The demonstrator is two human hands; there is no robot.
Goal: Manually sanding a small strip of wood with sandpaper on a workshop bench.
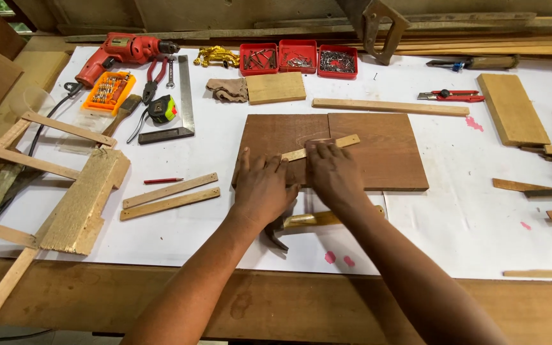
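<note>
Both hands press a thin slat [321, 147] flat on the brown boards [378, 150]. The left hand [260, 185] lies with fingers spread; the right hand [330, 171] has fingers together on the slat. I think even pressure from both keeps it from sliding. A hammer [301, 223] lies just under the wrists.

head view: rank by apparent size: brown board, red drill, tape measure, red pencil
1. Brown board, by far the largest.
2. Red drill.
3. Tape measure and red pencil: the pencil is longer but far thinner, so unranked.
</note>
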